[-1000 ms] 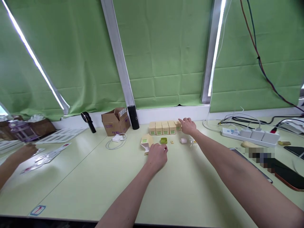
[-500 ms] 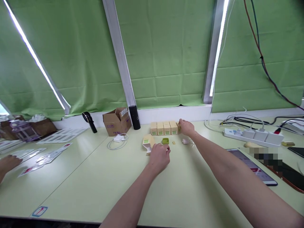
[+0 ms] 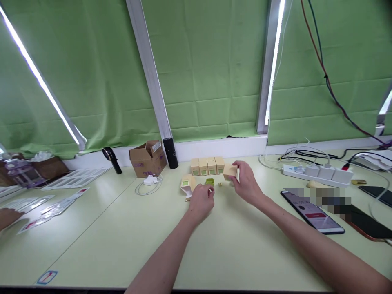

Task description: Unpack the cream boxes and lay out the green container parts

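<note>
My right hand point(image 3: 247, 185) grips a small cardboard box point(image 3: 229, 172) between thumb and fingers, tilted above the table beside a row of several similar boxes point(image 3: 203, 167). My left hand point(image 3: 200, 201) is closed with its fingers curled together; whatever it may hold is hidden. Just beyond that hand stands an opened cardboard box point(image 3: 187, 183) with its flap folded out toward me. A small green container point(image 3: 210, 181) sits right behind my left fingers. Between my hands lies a tiny yellowish piece point(image 3: 220, 184).
At the back are a brown carton point(image 3: 148, 160), a black cylinder point(image 3: 170, 153) and a white charger with cable point(image 3: 150, 180). To the right lie a power strip point(image 3: 317, 174) and a phone point(image 3: 312, 212). Another person's hand point(image 3: 10, 218) is at far left, near plastic packets point(image 3: 55, 209).
My right hand has taken the box at the right end of the row and drawn it toward me, tilting it. My left hand stays almost in place. The view has shifted slightly.
</note>
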`<state>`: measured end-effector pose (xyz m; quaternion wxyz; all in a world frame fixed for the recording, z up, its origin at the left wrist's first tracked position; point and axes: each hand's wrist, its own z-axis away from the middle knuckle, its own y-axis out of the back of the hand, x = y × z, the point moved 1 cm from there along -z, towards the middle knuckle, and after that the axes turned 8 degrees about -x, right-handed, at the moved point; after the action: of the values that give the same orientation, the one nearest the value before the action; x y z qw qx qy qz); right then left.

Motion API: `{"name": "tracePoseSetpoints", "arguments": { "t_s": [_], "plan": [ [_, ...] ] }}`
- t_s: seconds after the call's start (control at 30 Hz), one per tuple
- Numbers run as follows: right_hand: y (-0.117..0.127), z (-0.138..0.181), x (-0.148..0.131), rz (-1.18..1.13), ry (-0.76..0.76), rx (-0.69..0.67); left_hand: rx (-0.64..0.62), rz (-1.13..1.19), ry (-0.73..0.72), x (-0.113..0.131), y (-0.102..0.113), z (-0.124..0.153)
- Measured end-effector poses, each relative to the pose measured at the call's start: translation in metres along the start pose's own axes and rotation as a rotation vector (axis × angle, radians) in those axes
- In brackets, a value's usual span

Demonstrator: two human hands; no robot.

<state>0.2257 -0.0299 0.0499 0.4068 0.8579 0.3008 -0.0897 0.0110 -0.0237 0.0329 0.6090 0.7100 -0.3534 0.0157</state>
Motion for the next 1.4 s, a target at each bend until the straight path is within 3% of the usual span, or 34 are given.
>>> {"name": "tracePoseSetpoints", "arguments": {
  "t_s": [0.2,0.4,0.53,0.87,1.1,1.3,1.4],
  "plan": [
    [-0.012,0.055,-0.023,-0.386,-0.143,-0.352,-0.027,0.171,0.018,-0.005,-0.007,0.0],
    [-0.015,0.062,-0.007,-0.491,-0.266,-0.371,-0.121,0.286,0.031,-0.013,-0.018,-0.003],
    [-0.019,0.063,0.008,-0.65,-0.256,-0.453,-0.167,0.345,0.012,-0.013,-0.021,-0.005],
    [-0.025,0.066,0.02,-0.838,-0.281,-0.351,-0.193,0.372,-0.06,-0.008,-0.017,-0.003],
    [-0.025,0.065,0.02,-0.818,-0.277,-0.368,-0.184,0.386,-0.074,-0.01,-0.018,-0.003],
    [-0.029,0.064,0.028,-0.736,-0.359,-0.228,0.005,0.262,0.138,-0.016,-0.01,-0.003],
    [-0.03,0.061,0.03,-0.781,-0.385,-0.239,0.024,0.256,0.138,-0.017,-0.007,-0.004]
  ]
}}
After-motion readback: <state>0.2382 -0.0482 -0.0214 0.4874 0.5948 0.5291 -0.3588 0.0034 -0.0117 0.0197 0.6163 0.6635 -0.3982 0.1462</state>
